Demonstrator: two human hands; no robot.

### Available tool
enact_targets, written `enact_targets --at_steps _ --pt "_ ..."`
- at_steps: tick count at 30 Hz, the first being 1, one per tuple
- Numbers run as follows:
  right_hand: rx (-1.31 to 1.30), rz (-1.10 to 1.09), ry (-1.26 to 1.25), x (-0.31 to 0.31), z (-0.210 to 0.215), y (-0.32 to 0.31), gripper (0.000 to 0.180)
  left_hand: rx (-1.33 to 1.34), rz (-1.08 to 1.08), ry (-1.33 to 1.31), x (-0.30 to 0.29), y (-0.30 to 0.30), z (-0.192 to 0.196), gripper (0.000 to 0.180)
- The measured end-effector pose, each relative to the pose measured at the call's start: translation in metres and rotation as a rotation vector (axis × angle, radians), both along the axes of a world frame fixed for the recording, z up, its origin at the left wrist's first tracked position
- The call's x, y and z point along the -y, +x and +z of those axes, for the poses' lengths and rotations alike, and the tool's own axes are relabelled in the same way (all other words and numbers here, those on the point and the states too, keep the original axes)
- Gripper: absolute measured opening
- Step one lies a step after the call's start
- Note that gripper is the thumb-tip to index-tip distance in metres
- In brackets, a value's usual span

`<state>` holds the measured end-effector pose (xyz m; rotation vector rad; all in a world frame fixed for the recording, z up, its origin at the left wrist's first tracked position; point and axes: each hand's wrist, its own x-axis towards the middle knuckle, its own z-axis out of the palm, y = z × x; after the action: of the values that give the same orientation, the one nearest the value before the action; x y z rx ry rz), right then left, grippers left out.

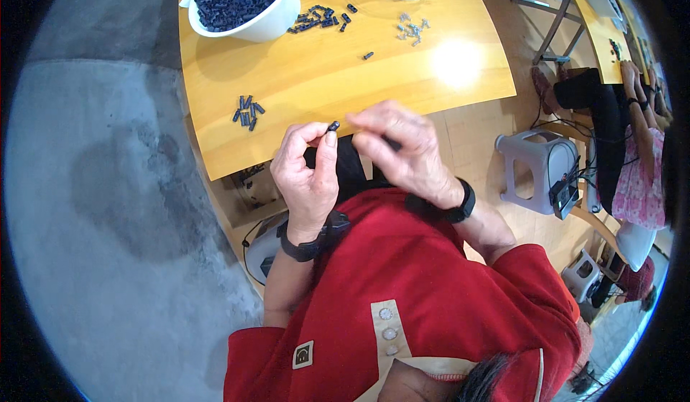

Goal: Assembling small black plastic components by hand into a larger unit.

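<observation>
The left hand (309,176) pinches a small dark plastic piece (333,126) between thumb and fingertips, just below the near edge of the wooden tabletop (323,79). The right hand (406,154) is curled with fingers bunched together just beside it; whether it holds anything is hidden behind the knuckles. A white bowl (269,17) of dark pieces is cut off at the top, and a small pile of dark pieces (248,112) lies near the tabletop's left edge.

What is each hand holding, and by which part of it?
The left hand pinches a small dark plastic piece by its lower end, between thumb and fingertips. The right hand is closed beside it; whether it holds anything cannot be told.
</observation>
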<state>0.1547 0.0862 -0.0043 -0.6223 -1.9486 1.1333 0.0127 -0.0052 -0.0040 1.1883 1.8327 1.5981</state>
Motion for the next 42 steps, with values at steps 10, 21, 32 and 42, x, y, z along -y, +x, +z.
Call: enact_targets --at_steps 10,21,32,42 --pt "0.384 -0.227 0.383 -0.082 -0.049 -0.02 0.018 0.069 -0.034 -0.011 -0.006 -0.006 0.001 0.008" --pt "-0.132 0.09 -0.772 -0.052 -0.02 -0.004 0.011 0.054 -0.081 -0.02 -0.006 -0.006 0.008 0.007" --pt "-0.699 0.343 -1.408 -0.017 -0.027 0.02 0.019 -0.02 -0.168 0.024 -0.005 0.01 0.019 0.008" --pt "-0.664 0.285 -1.276 -0.006 -0.01 0.029 0.016 -0.058 -0.189 0.035 -0.006 0.017 0.029 0.008"
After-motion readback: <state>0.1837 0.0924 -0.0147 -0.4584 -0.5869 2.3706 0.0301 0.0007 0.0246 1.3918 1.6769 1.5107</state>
